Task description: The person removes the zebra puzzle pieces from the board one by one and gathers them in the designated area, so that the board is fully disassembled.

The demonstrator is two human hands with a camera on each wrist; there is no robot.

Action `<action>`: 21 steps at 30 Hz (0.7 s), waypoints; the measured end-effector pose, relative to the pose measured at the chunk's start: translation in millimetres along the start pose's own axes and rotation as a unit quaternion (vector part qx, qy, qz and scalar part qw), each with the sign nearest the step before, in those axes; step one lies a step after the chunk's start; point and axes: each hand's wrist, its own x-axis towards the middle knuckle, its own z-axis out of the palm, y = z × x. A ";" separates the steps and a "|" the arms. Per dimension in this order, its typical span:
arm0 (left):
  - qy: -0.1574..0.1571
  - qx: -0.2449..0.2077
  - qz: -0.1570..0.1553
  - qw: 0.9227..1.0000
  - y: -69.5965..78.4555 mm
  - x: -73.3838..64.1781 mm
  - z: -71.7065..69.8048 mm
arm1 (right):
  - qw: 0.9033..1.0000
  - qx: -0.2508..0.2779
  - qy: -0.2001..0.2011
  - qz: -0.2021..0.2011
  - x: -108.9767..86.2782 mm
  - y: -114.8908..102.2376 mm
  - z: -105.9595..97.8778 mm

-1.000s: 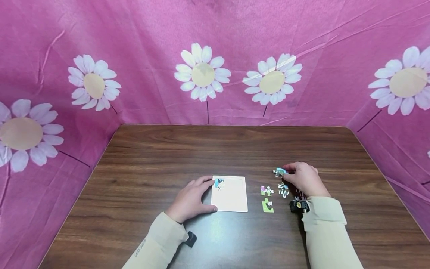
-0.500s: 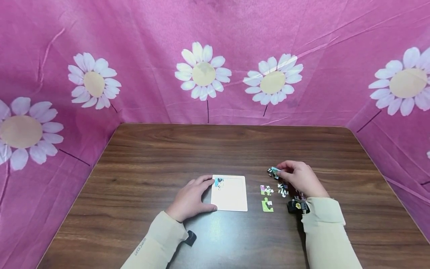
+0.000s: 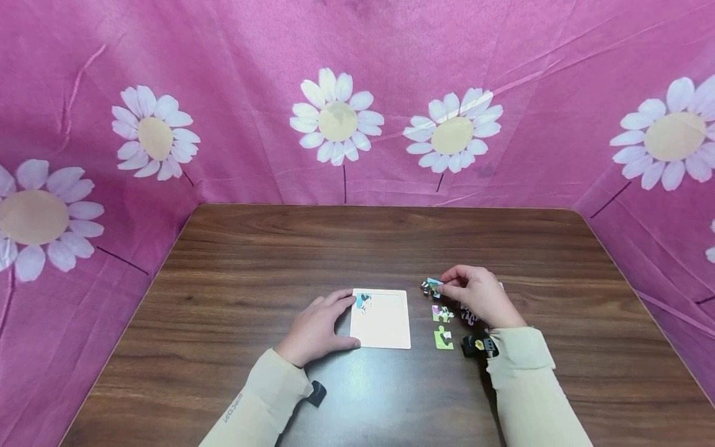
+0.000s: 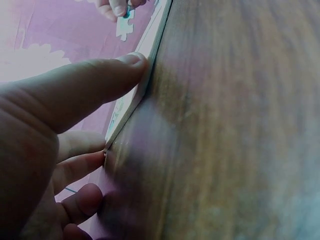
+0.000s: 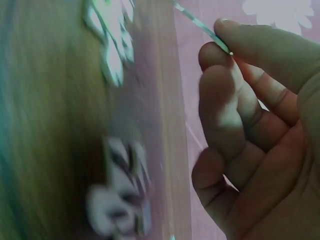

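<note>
A white square puzzle tray (image 3: 385,329) lies on the table, with one blue, black and white jigsaw piece (image 3: 364,303) in its far left corner. My left hand (image 3: 313,330) rests against the tray's left edge; in the left wrist view the thumb (image 4: 107,75) touches its rim and fingers meet the corner. To the right of the tray, my right hand (image 3: 481,297) pinches a blue and green jigsaw piece (image 3: 430,287) between thumb and fingers above the table. The right wrist view has this held piece (image 5: 202,26) edge-on.
Right of the tray lie a pink and green jigsaw piece (image 3: 442,313) and a green one (image 3: 444,338). A black and white piece (image 3: 468,315) is partly hidden beneath my right hand. A pink daisy-printed cloth (image 3: 246,124) stands behind the wooden table (image 3: 251,248).
My right hand has lifted the blue and green piece and moved left with it, toward the tray. My left hand and the tray have stayed in place.
</note>
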 end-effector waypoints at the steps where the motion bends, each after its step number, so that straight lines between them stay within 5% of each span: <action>1: -0.003 -0.001 -0.001 1.000 -0.4 -1.6 2.0 | 1.000 0.005 -0.004 -0.001 -1.3 -0.3 5.1; 8: -0.025 0.005 -0.004 1.000 -3.3 -7.6 14.5 | 1.000 0.011 -0.023 -0.012 -9.0 -4.2 29.5; 16: -0.025 0.028 -0.001 0.999 -7.0 17.5 3.1 | 0.999 0.021 -0.029 -0.026 11.2 -21.3 28.9; 21: -0.034 0.035 -0.007 0.999 -12.3 18.2 2.1 | 0.998 -0.007 -0.029 -0.046 14.2 -30.0 42.3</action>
